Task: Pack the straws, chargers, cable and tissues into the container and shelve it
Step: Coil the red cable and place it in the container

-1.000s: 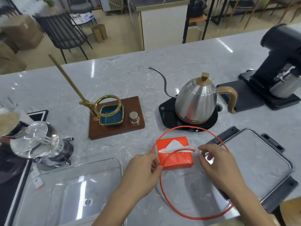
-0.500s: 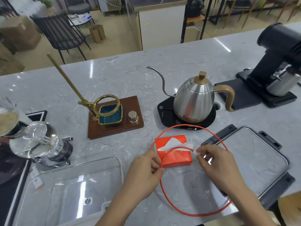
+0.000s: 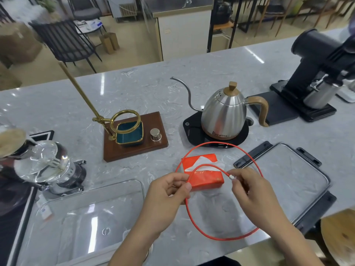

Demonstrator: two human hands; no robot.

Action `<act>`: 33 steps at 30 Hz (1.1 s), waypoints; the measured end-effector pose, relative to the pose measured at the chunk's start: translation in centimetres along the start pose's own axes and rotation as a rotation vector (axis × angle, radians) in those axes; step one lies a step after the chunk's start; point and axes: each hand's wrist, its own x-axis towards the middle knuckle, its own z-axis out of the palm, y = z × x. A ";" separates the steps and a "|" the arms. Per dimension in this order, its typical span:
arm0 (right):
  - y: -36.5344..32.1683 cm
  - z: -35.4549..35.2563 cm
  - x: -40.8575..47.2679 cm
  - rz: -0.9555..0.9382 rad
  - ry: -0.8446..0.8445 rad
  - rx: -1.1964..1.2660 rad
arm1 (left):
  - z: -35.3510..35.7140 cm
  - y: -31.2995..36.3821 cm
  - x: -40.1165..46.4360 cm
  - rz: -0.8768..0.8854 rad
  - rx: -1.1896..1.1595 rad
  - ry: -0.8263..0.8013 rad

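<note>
A red cable forms a big loop over the marble counter in front of me. My left hand pinches the loop where its strands cross. My right hand pinches the cable's white plug end. Behind the hands lies an orange tissue pack with a white tissue sticking out. The clear container sits at the lower left, open and with nothing in it. Its clear lid with black clips lies at the right. No straws or chargers show.
A steel gooseneck kettle on a black base stands behind the tissue pack. A wooden pour-over stand with a brass ring is at centre left, a glass siphon brewer far left, a black grinder far right.
My right hand has drawn the plug end a little toward my left hand, tightening the small inner loop over the tissue pack. My left hand keeps its pinch.
</note>
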 end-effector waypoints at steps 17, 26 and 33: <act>-1.9 0.1 -1.0 -0.060 0.162 0.043 | 0.3 0.7 -2.0 0.007 -0.200 -0.206; -2.5 -0.5 -2.3 -0.214 0.021 0.049 | 0.7 1.2 -1.5 0.013 -0.246 -0.085; -2.8 -0.7 -2.5 -0.235 -0.059 0.027 | 0.6 1.3 -1.0 0.036 -0.281 -0.032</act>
